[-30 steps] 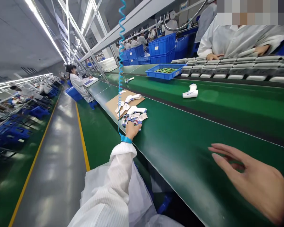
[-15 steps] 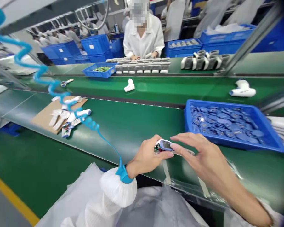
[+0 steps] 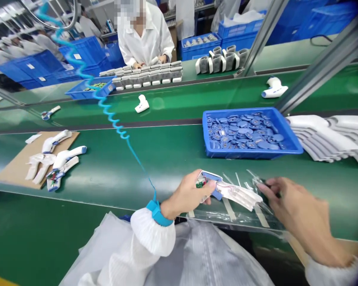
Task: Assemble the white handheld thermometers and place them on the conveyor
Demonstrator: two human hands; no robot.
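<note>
While the left hand [image 3: 186, 194] grips one thermometer [image 3: 231, 192], the right hand [image 3: 298, 214] pinches film [image 3: 244, 216].

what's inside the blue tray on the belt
The blue tray is filled with small round blue-grey discs. They cover its floor, so nothing beneath them can be seen.

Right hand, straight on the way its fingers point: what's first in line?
Likely the white pistol-shaped device housing held in the left hand, just past the clear film at the right hand's fingertips; depth is hard to judge here.
</note>
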